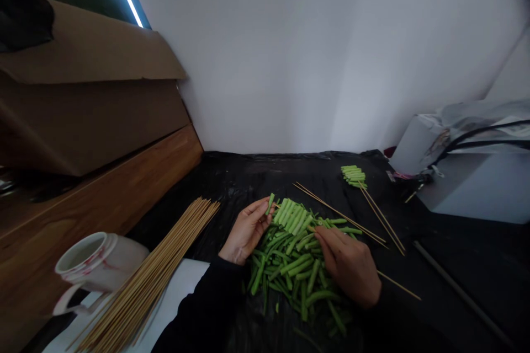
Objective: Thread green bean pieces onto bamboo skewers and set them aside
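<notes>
Between finger and thumb my left hand (248,230) pinches a short cut piece of green bean (270,203), close to the tip of a bamboo skewer. Closed around that skewer is my right hand (348,262); its tail (399,285) sticks out beyond the hand to the lower right. Several bean pieces (292,216) sit side by side on the skewer between my hands. Below them spreads a heap of loose cut green beans (304,270), partly covered by my right hand.
Filled skewers (353,175) lie at the back right, beside bare skewers (339,212). To the left, a bundle of bamboo skewers (153,270) rests against a tipped ceramic mug (101,259). A cardboard box (95,116) stands far left; black plastic (244,176) covers the table.
</notes>
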A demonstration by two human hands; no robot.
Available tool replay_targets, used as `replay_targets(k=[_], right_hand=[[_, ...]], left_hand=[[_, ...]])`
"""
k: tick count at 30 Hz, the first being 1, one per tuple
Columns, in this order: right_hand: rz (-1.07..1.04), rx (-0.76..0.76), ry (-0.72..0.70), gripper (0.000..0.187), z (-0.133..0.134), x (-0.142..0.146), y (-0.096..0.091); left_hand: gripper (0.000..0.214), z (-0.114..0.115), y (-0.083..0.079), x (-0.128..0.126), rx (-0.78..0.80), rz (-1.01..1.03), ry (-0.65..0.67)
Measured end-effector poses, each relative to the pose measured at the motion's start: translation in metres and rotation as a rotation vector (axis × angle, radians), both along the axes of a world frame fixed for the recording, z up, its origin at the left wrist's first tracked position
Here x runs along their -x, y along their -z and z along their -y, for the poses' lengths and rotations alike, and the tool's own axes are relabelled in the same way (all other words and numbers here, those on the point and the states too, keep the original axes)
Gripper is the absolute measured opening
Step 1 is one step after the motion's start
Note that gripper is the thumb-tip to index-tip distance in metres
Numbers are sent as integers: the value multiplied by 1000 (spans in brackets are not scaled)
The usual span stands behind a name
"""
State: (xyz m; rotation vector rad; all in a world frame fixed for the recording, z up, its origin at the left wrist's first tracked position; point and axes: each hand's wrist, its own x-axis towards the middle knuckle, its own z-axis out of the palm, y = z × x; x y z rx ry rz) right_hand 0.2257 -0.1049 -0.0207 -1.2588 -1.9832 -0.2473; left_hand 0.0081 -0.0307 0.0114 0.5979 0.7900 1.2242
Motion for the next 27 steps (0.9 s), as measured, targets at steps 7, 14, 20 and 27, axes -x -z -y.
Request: replay_targets(k=[7, 14, 20, 27], right_hand=[[20, 18, 15, 22, 1, 1, -1], [23, 29, 7, 22, 0, 0, 0], [19, 25, 8, 22, 1, 1, -2], [5, 25, -22, 22, 1, 1, -2]], left_hand=[[18, -1, 0, 0, 11, -3, 2], [18, 0, 0, -1, -1, -13, 3], [21, -1, 2, 1, -16, -31, 0], [23, -1, 1, 2, -10, -67, -7]])
